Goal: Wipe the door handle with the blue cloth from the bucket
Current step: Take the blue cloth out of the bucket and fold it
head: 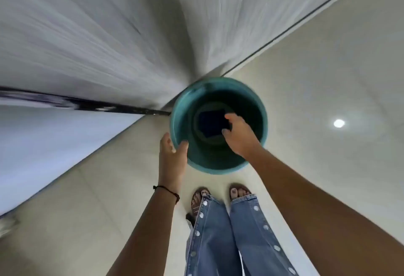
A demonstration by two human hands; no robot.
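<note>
Teal plastic forms the bucket (181,109), which stands on the pale tiled floor (317,68) just in front of the person's feet and close against the foot of a white wall (98,35). Deep inside it, flat on the bottom, lies the blue cloth (211,123), dark in the bucket's shadow. The right hand (239,137) reaches down into the bucket from the near side, its fingers (229,116) spread apart and curled toward the cloth's right edge; whether they touch the cloth cannot be told, since the hand covers that edge. The left hand (172,155) grips the bucket's near-left rim, thumb inside the wall and the other fingers outside, clamped on the plastic. A thin dark cord bracelet (167,190) circles the left wrist. Below the bucket show two sandalled feet (218,194) and blue jeans (238,238) with pale studs down the seams. A dark line (87,102) runs along the wall's left part toward the bucket, smeared by motion blur. Bright ceiling-light reflections (338,123) dot the glossy tiles to the right, well apart from the bucket.
</note>
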